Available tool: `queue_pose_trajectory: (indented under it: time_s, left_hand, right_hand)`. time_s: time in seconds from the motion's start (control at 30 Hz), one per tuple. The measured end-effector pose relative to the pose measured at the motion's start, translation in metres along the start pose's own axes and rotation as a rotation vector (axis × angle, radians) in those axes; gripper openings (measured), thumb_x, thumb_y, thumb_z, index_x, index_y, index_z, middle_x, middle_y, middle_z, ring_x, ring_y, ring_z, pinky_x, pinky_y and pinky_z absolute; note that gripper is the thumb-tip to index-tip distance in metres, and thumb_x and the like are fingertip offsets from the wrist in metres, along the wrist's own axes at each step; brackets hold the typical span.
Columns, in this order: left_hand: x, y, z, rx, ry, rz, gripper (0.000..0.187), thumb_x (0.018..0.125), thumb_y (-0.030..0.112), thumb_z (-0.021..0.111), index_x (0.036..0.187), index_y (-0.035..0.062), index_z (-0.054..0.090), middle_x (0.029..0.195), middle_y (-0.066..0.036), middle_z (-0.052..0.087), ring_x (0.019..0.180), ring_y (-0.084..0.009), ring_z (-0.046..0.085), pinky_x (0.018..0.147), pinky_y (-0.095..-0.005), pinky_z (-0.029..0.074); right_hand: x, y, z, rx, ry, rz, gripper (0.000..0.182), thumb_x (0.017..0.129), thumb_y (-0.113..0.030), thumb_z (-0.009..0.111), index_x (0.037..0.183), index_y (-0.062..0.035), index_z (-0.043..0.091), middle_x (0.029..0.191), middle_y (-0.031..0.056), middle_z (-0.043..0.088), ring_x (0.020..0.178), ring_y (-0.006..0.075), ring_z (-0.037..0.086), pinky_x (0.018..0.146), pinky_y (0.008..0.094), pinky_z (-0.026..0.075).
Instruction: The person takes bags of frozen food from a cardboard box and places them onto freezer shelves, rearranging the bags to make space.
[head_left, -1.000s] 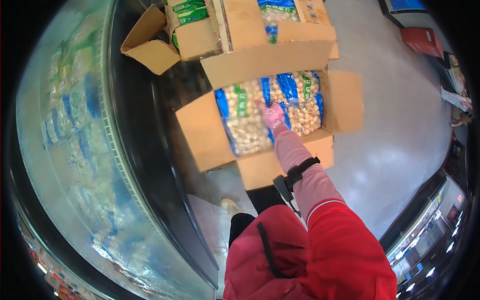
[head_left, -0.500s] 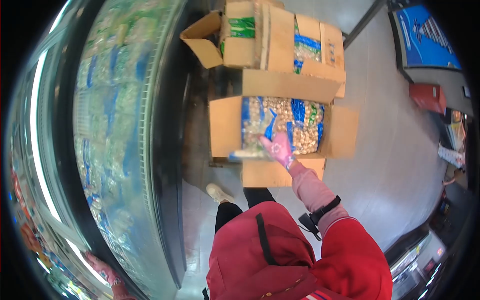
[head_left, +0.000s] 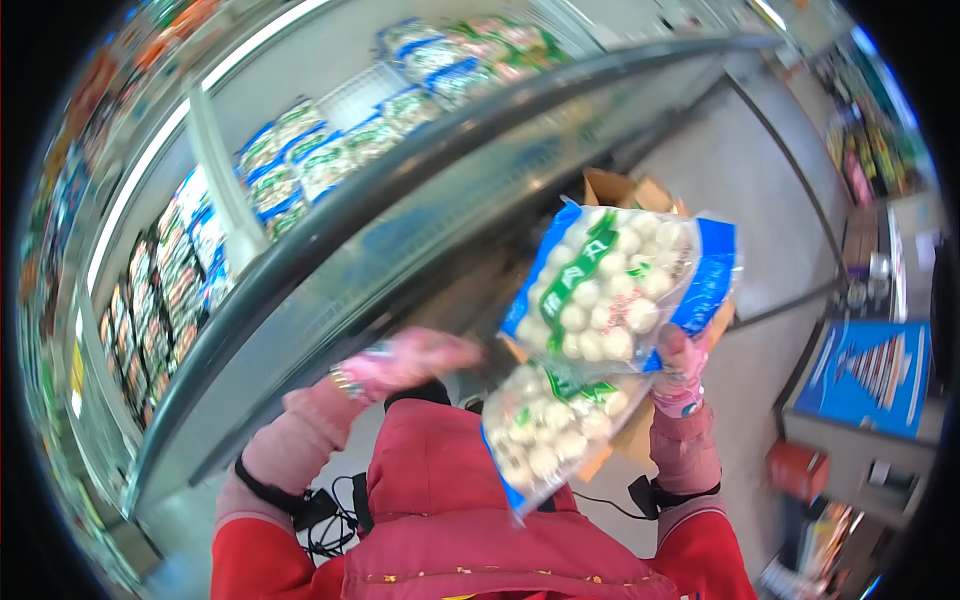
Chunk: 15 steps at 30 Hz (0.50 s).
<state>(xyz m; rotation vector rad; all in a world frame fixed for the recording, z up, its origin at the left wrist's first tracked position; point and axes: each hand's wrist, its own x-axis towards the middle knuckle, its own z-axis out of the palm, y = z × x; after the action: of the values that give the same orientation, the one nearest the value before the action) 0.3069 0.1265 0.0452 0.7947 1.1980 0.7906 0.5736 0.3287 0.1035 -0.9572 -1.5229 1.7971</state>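
Note:
Two clear plastic bags of round white balls hang from my right hand (head_left: 682, 372), which grips them by their right-hand ends. The upper bag (head_left: 600, 285) has blue ends and a green printed label. Partly under it, the lower bag (head_left: 555, 425) tilts down towards my apron. My left hand (head_left: 415, 362), in a pink patterned glove, is raised left of the bags and touches neither. Motion blurs its fingers. Behind the bags, most of the cardboard box (head_left: 610, 187) is hidden.
An open freezer with a dark rim (head_left: 400, 195) runs diagonally across the left and top. Inside lie several bags (head_left: 325, 165) with blue ends. At the right are a blue-topped case (head_left: 868, 375) and a red box (head_left: 797, 470). Cables hang near both wrists.
The view has turned towards the freezer. My right hand has come up from the open box with two bags. My left hand has moved from the far freezer edge to in front of my body.

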Motion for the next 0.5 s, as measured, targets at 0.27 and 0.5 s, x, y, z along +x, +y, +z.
queue_pose_trajectory:
  time_s: [0.27, 0.5]
  left_hand:
    - [-0.009, 0.021, 0.001, -0.77, 0.048, 0.746, 0.042, 0.098, 0.038, 0.042, 0.126, 0.0077, 0.05, 0.124, -0.006, 0.055, 0.108, -0.0196, 0.052, 0.093, -0.0337, 0.041]
    - [-0.182, 0.1, -0.166, -0.846, 0.105, 1.36, 0.026, 0.092, 0.024, 0.054, 0.102, 0.0018, 0.064, 0.109, -0.009, 0.062, 0.096, -0.0199, 0.057, 0.092, -0.0315, 0.042]
  right_hand:
    - [0.003, -0.104, 0.169, -0.255, -0.562, -0.5, 0.062, 0.083, -0.033, 0.059, 0.131, 0.0006, 0.042, 0.126, 0.0161, 0.053, 0.11, 0.0265, 0.056, 0.093, 0.0383, 0.047]
    - [0.029, -0.162, 0.312, -1.286, -0.789, -1.2, 0.052, 0.083, -0.026, 0.062, 0.127, -0.0026, 0.048, 0.128, 0.0146, 0.051, 0.114, 0.0225, 0.053, 0.093, 0.0343, 0.045]
